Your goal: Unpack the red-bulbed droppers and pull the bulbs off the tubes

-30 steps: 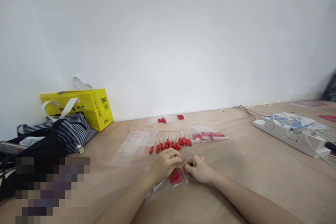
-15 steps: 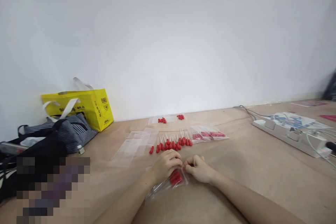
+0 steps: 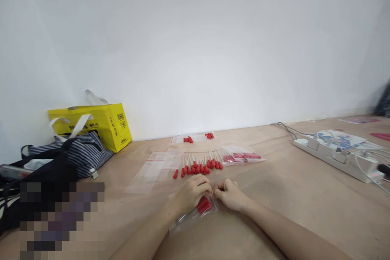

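Observation:
Both hands are at a clear zip-lock bag (image 3: 190, 222) holding droppers with red bulbs (image 3: 204, 205). My left hand (image 3: 196, 190) has its fingers curled on the bag's upper edge, partly covering it. Across from it, my right hand (image 3: 229, 193) pinches the bag's right corner, thumb and forefinger together. Just beyond the hands lies a row of loose droppers (image 3: 198, 167), red bulbs towards me and thin clear stems pointing away. Flat clear bags (image 3: 148, 174) overlap to their left, and filled bags (image 3: 243, 157) lie to the right.
Another bag (image 3: 199, 138) with red-bulbed droppers lies by the wall. At left stand a yellow shopping bag (image 3: 117, 130), a striped bag (image 3: 88, 150) and a black bag (image 3: 36, 195). A white power strip (image 3: 335, 158) with cables and a printed sheet (image 3: 344, 140) are at right.
Almost nothing differs. Both hands stay at the same bag, with only a slight shift of the fingers at its edge.

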Action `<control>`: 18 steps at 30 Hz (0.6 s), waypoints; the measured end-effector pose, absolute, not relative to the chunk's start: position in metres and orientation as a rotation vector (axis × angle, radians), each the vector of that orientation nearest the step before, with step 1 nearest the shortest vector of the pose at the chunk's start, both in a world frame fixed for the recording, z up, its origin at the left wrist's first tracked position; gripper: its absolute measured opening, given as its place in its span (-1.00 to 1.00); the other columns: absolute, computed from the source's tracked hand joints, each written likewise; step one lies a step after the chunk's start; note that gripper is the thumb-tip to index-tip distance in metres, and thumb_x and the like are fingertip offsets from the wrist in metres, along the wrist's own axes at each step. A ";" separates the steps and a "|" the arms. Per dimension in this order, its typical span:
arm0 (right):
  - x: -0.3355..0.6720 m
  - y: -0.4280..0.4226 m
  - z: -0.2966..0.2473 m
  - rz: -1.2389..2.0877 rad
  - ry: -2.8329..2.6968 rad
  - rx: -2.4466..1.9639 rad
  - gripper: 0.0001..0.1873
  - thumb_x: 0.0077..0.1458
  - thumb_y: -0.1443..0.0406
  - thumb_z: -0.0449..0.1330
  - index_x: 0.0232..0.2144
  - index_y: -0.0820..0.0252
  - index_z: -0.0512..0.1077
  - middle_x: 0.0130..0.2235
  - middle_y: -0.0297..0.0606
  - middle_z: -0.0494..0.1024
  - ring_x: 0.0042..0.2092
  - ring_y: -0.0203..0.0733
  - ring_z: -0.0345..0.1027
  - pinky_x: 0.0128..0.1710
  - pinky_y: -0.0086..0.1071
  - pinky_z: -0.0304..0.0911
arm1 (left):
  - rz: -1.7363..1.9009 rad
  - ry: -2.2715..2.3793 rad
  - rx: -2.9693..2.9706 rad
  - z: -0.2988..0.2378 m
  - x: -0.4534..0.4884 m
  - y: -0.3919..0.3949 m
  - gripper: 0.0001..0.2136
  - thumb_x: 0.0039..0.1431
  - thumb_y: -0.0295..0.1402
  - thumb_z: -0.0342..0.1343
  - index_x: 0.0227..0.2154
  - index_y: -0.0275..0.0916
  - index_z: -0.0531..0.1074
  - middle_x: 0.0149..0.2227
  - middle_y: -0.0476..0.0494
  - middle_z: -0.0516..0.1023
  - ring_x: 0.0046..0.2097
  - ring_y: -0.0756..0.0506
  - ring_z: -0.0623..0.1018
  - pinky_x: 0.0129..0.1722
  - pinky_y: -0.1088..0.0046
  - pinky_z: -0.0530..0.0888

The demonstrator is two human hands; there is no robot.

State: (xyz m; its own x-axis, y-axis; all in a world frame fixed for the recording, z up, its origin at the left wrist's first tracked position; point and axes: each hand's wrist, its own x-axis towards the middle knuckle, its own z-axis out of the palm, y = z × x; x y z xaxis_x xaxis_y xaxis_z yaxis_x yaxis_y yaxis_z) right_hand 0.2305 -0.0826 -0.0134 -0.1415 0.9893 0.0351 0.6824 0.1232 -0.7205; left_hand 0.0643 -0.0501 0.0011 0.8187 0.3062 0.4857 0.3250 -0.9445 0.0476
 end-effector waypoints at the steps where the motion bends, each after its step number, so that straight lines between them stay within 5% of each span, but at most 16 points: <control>1: 0.231 -0.083 -0.012 0.764 -1.868 -1.626 -0.76 -0.15 0.35 -0.06 -0.72 0.22 0.32 -0.64 -0.43 0.31 -0.46 -0.32 0.20 -0.21 -0.38 -0.03 | -0.775 -0.531 -2.962 0.001 0.064 -0.050 -0.78 0.15 -0.52 -0.20 -0.49 -0.26 0.32 -0.40 -0.08 0.40 -0.36 -0.01 0.34 -0.36 0.51 0.28; 7: 0.232 -0.085 -0.006 0.866 -1.808 -1.592 -0.79 -0.16 0.27 0.01 -0.57 0.14 0.45 -0.55 -0.44 0.42 -0.35 -0.24 0.24 -0.08 -0.27 -0.12 | -0.716 -0.622 -3.003 0.000 0.064 -0.050 -0.82 0.10 -0.55 -0.18 -0.50 -0.26 0.28 -0.45 -0.06 0.39 -0.38 -0.02 0.34 -0.39 0.52 0.27; 18: 0.230 -0.088 0.000 0.867 -1.856 -1.640 -0.86 -0.26 0.32 0.06 -0.66 0.16 0.42 -0.62 -0.47 0.33 -0.39 -0.29 0.21 -0.08 -0.28 -0.11 | -0.650 -0.813 -3.073 0.000 0.063 -0.051 -0.86 0.04 -0.56 -0.17 -0.49 -0.24 0.24 -0.46 -0.03 0.38 -0.40 -0.01 0.37 -0.41 0.54 0.28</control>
State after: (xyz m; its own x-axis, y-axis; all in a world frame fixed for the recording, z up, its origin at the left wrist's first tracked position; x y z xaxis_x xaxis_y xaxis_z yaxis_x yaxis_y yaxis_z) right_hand 0.2300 -0.0875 -0.0005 -0.1389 0.9897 -0.0354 0.6625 0.0663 -0.7461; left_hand 0.0632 -0.0505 0.0002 0.7947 0.4941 0.3526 0.4530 -0.8694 0.1974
